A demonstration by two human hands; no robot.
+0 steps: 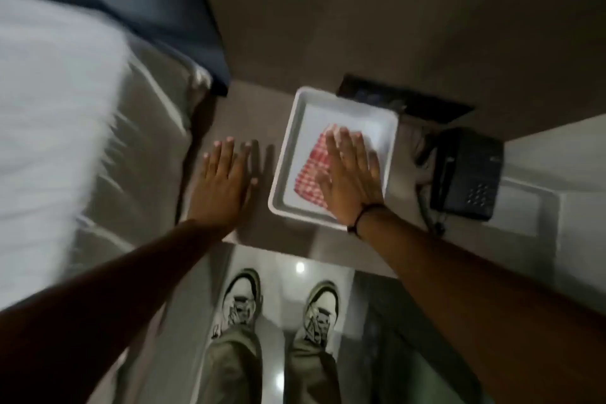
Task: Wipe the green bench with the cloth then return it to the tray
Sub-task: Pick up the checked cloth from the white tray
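The white tray [331,154] sat on the grey-brown surface [255,233] in front of me, a shallow square with a raised rim, turned a little so that its corners ran slightly off from the surface's edges. Inside it lay the red-and-white checked cloth [313,170], and nothing else that I could see. The cloth rested on the tray's floor, right of centre, with bare white floor showing on its left and far sides. Its long axis ran from the near-left toward the far-right, and its far end pointed toward the tray's far-right corner.

My right hand [351,180] lay flat on top of the cloth, the grip spread with fingers straight and close together, pinching nothing; it covered the cloth's right part. A dark band [365,215] circled that wrist, over the tray's near rim.

My left hand [226,184] rested palm down on the bare surface just left of the tray, apart from it, its grip spread open and empty.

A black telephone [465,174] stood to the right of the tray, and a bed [65,108] with white bedding lay to the left. My shoes [278,302] showed on the glossy floor [282,272] below the near edge.
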